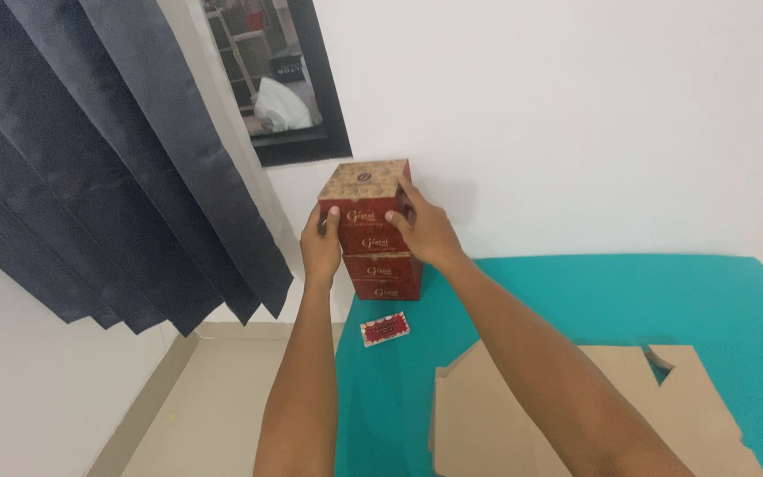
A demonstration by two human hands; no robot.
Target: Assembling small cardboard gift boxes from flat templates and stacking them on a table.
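The teal worktop [576, 291] carries a stack of red boxes [380, 252] at its far left corner, long axis upright. Both hands clasp the top box [366, 199] — left hand [320, 247], right hand [426, 230] — equally near.

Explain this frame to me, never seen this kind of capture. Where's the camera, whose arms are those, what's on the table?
There is no machine here. One camera sits on a person's head and looks down, so the two bare arms coming up from the bottom edge are that person's own. The left hand and the right hand grip the top box of a stack of red boxes, one hand on each side. The stack stands at the far corner of a teal table, against a white wall. Nearer on the table lie a small red card and flat brown cardboard, cut but not folded. On the left hang dark curtains beside a window.
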